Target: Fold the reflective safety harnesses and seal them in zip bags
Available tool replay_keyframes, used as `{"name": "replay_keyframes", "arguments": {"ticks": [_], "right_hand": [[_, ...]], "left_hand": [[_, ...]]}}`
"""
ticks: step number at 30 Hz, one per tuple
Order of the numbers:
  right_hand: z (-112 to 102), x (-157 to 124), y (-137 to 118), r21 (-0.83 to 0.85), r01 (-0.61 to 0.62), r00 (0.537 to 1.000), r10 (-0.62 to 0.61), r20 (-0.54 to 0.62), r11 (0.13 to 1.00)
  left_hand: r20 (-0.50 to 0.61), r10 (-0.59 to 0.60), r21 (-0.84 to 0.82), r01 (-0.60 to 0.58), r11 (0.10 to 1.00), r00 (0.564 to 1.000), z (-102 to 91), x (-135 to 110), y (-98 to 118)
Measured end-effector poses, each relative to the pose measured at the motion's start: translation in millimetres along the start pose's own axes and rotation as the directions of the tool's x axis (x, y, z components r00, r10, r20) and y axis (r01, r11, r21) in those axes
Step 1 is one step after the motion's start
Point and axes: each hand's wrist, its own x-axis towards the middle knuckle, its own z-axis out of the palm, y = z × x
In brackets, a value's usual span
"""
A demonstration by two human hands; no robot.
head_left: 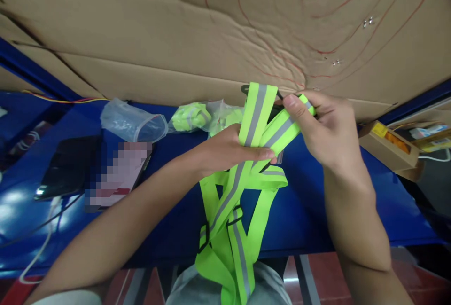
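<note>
Both hands hold a neon yellow-green reflective harness [232, 178] made of elastic straps with a grey stripe down the middle. My left hand [243, 147] is closed around two of its straps, the thumb pressed over them. Further right, my right hand [322, 121] pinches one strap end between thumb and fingers. A black clip shows behind the upper loop, partly covered. Below my left hand the other straps hang down over the table's front edge, with black slide buckles [203, 238] on them.
On the blue table [296, 211] lie a clear plastic bag [132, 121] and a bagged neon strap bundle [190, 117]. A black phone-like device [68, 164] with a white cable and a blurred-out flat item [120, 173] are at left. A cardboard box [391, 147] stands right; cardboard lines the back.
</note>
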Motion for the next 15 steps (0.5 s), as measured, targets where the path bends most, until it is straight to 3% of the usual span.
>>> {"name": "replay_keyframes", "arguments": {"ticks": [3,5,7,9,11,13,15], "right_hand": [[0,1,2,0.191,-0.125,0.991,0.114,0.065,0.974],[2,3,7,0.314,-0.271,0.959,0.228,0.167,0.910],[6,5,12,0.316,-0.339,0.932,0.271,0.239,0.886],[7,5,14,0.179,-0.212,0.964,0.176,0.197,0.961],[6,2,10,-0.034,0.022,0.988,-0.017,0.156,0.999],[4,-3,3,-0.185,0.196,0.957,-0.147,0.250,0.963],[5,-7,-1,-0.235,0.269,0.910,-0.166,0.379,0.934]], "left_hand": [[0.016,-0.004,0.044,0.003,0.999,1.000,1.5,-4,6],[0.027,0.018,0.097,-0.021,0.995,0.999,1.8,-7,10],[0.039,0.049,0.156,-0.054,0.986,0.998,0.2,-8,11],[0.040,0.081,0.194,-0.088,0.977,0.996,-3.1,-6,10],[0.019,0.121,0.215,-0.122,0.969,0.992,-7.0,-4,7],[-0.003,0.145,0.239,-0.140,0.961,0.989,-10.0,-2,4],[-0.072,0.154,0.254,-0.131,0.958,0.985,-11.4,-1,3]]}}
